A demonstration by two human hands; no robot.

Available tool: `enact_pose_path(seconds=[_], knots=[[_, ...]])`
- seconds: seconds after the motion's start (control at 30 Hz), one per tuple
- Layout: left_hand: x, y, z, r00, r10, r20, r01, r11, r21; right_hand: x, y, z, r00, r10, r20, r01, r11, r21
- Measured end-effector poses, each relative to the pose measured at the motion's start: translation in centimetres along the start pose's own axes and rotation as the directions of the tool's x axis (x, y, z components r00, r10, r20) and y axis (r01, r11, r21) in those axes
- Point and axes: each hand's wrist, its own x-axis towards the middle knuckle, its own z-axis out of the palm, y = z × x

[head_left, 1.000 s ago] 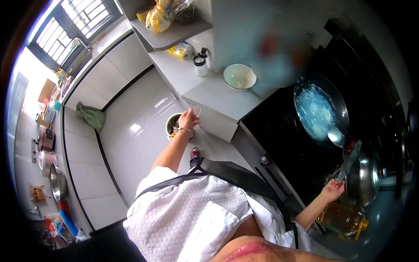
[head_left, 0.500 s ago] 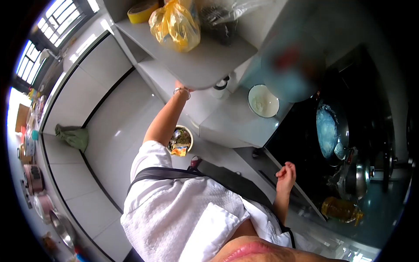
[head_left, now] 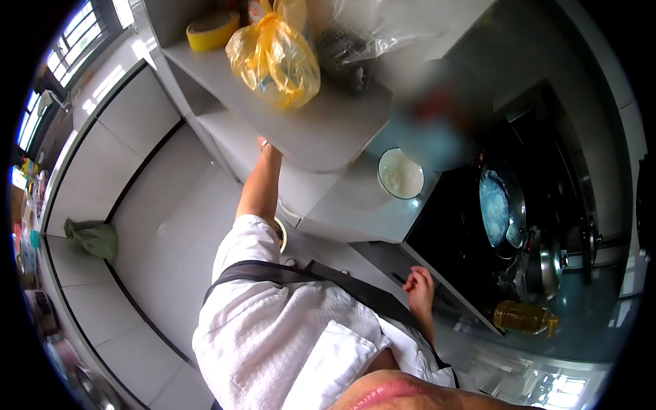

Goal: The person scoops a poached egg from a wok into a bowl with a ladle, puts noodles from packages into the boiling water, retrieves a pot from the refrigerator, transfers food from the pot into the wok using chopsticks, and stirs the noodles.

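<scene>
My left hand [head_left: 262,141] reaches in beneath a pale shelf board [head_left: 328,137], a bracelet at its wrist. The board hides its fingers, so whatever they touch is out of sight. My right hand [head_left: 420,279] hangs near the front edge of the black cooktop [head_left: 444,225], its fingers loosely bent and apart, with nothing visible in them. A white dark-rimmed bowl [head_left: 401,173] with a little pale content stands on the counter between the shelf and the cooktop. On the cooktop sits a wok [head_left: 517,198] with whitish content and a ladle-like bowl resting in it.
On the shelf are a yellow tape roll [head_left: 213,31], a knotted yellow plastic bag [head_left: 273,61] and a dark item in clear plastic [head_left: 345,58]. A lidded pot [head_left: 544,266] and an oil bottle [head_left: 523,317] stand right. A green bag [head_left: 92,239] hangs at the left cabinets.
My left hand has gone deeper under the shelf. My right hand has moved left and slightly down, its fingers looser. The view has shifted, and the floor bin is now mostly hidden by my arm.
</scene>
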Motion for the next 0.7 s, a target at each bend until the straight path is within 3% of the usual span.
enact_pose_path(seconds=[0.13, 0.2, 0.23, 0.27, 0.3, 0.33, 0.4, 0.43, 0.5, 0.6, 0.63, 0.67, 0.7], knots=[[-2.8, -1.0, -3.6, 0.992, -0.079, 0.102, 0.086, 0.994, -0.066, 1.7, 1.4, 4.3, 0.965, 0.052, 0.256, -0.018, 0.991, -0.134], [-6.0, -1.8, -6.0, 0.983, -0.106, 0.151, 0.088, 0.989, 0.120, 1.8, 1.1, 7.2, 0.926, 0.053, 0.373, 0.051, 0.963, -0.263], [-8.1, -2.0, -7.0, 0.987, -0.091, 0.133, 0.038, 0.933, 0.357, 2.1, 1.1, 8.5, 0.894, 0.051, 0.446, 0.107, 0.940, -0.323], [-9.1, -2.4, -7.9, 0.968, -0.177, 0.177, 0.093, 0.911, 0.401, 2.7, 0.7, 10.1, 0.859, 0.074, 0.506, 0.137, 0.920, -0.367], [-11.1, -2.3, -8.2, 0.960, -0.204, 0.192, 0.118, 0.916, 0.384, 3.9, 1.0, 11.2, 0.791, 0.011, 0.611, 0.280, 0.883, -0.378], [-12.5, -2.5, -8.7, 0.945, -0.235, 0.226, 0.142, 0.921, 0.363, 4.7, 0.7, 12.6, 0.753, 0.047, 0.657, 0.274, 0.885, -0.377], [-15.1, -3.3, -9.8, 0.919, -0.284, 0.273, 0.183, 0.921, 0.343, 6.6, 1.3, 15.4, 0.636, -0.268, 0.724, 0.683, 0.632, -0.366], [-16.3, -3.7, -10.3, 0.919, -0.292, 0.267, 0.187, 0.915, 0.356, 6.9, 0.3, 16.9, 0.649, -0.230, 0.726, 0.682, 0.599, -0.420], [-18.2, -4.3, -11.4, 0.899, -0.298, 0.320, 0.157, 0.903, 0.399, 9.0, 1.0, 19.3, 0.556, -0.407, 0.725, 0.814, 0.443, -0.376], [-19.2, -4.8, -13.6, 0.877, -0.322, 0.357, 0.122, 0.867, 0.484, 12.4, 3.8, 23.1, 0.494, -0.588, 0.640, 0.867, 0.281, -0.411], [-19.4, -4.8, -13.9, 0.868, -0.339, 0.363, 0.104, 0.838, 0.536, 13.3, 4.1, 24.4, 0.500, -0.590, 0.634, 0.864, 0.288, -0.414], [-19.7, -4.9, -14.0, 0.864, -0.322, 0.387, 0.080, 0.847, 0.526, 14.2, 4.4, 25.6, 0.699, -0.399, 0.593, 0.707, 0.507, -0.493], [-19.4, -5.0, -14.1, 0.863, -0.327, 0.386, 0.080, 0.842, 0.534, 14.7, 4.3, 26.4, 0.830, -0.162, 0.533, 0.489, 0.670, -0.558]])
